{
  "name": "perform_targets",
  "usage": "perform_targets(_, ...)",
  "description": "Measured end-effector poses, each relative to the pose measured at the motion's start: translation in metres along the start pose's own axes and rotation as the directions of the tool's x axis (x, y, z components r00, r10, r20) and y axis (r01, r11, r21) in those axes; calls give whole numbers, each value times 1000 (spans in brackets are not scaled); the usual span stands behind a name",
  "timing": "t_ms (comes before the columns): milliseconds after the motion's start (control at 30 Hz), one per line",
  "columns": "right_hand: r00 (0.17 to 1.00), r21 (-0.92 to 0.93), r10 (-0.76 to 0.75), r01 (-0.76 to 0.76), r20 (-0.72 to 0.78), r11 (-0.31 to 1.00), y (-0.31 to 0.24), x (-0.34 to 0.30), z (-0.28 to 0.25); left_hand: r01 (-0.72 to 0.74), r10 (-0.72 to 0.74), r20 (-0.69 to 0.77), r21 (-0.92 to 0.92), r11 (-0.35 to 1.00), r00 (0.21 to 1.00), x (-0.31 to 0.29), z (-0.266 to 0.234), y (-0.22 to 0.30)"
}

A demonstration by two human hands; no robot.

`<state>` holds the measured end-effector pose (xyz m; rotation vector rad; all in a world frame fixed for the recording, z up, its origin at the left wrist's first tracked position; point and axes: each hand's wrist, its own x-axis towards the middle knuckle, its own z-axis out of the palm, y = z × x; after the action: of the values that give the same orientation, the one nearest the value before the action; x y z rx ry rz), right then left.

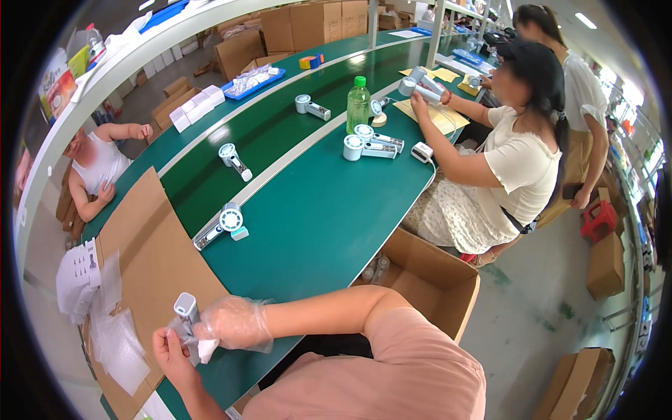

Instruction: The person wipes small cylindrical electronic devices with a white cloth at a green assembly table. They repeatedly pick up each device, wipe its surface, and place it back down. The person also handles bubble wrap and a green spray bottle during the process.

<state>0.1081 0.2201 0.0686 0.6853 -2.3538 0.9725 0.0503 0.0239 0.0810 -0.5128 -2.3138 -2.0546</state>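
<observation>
A grey and white handheld fan (185,306) stands between my hands, its white-rimmed handle end pointing up and its lower part hidden by fingers. My right hand (234,323), in a loose clear plastic glove, is closed around the handle and also has a crumpled white cloth (208,350) at its fingers. From the other side, my bare left hand (173,353) pinches the fan low down. Ahead on the green table (301,231), another fan (229,218) lies beside a small light-blue block (240,233).
Flattened cardboard (150,238) covers the table's left side, with clear plastic sleeves (119,346) on it. More fans (234,161) lie on the conveyor belt (273,140). An open carton (434,280) stands at right. A co-worker (483,147) sits beyond, near a green bottle (358,105).
</observation>
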Motion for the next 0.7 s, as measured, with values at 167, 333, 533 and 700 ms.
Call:
perform_targets(167, 989, -20, -146, 145, -19, 989, -31, 12, -24, -32, 34, -22, 71, 997, 999, -9, -13, 15)
perform_targets(333, 981, 3, -155, 155, 116, 988, -48, 22, -36, -41, 42, -7, 76, 996, 999, -14, -17, 38)
perform_targets(533, 981, 305, -47, -13, 188, 952, -28, 20, -39, -73, 60, 145, 86, 994, 988, 9, -9, 57)
perform_targets(700, 814, 850, 578, -338, 50, 403, 19, 3, -55, -80, 75, 51, 105, 991, 996, 120, -30, 28)
